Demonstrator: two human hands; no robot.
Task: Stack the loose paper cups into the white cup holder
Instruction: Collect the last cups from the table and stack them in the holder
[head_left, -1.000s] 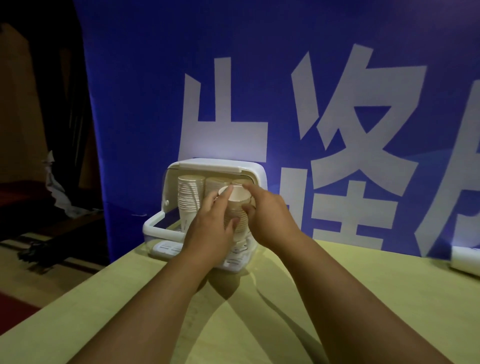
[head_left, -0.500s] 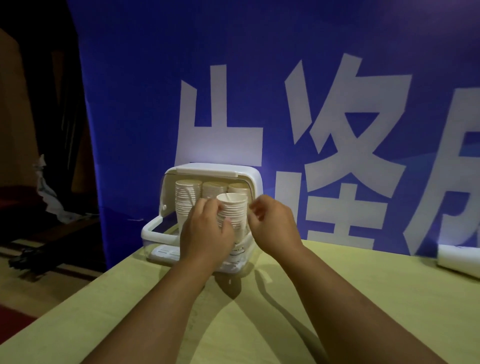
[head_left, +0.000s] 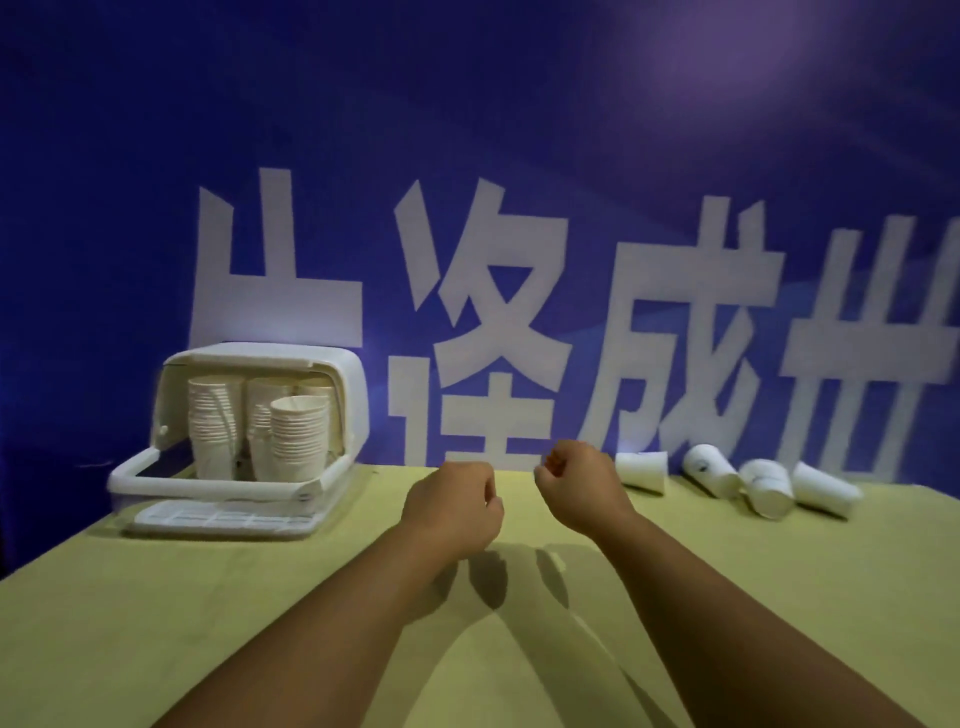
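The white cup holder (head_left: 130, 480) stands at the table's far left with its lid up. Inside it are stacks of white paper cups, the front stack (head_left: 300, 436) nearest me. Several loose paper cups lie on their sides at the far right, the closest one (head_left: 643, 470) just right of my right hand. My left hand (head_left: 451, 506) hovers over the table's middle with loosely curled fingers and holds nothing. Beside it, my right hand (head_left: 582, 480) is also loosely curled and holds nothing.
The yellow-green table (head_left: 156, 623) spreads below my arms, its left edge running diagonally at the lower left. A blue banner (head_left: 519, 156) with large white characters hangs right behind the table.
Both hands let go of the front cup stack in the holder and drew back to the right, over the table's middle. The view swung right, revealing the loose cups.
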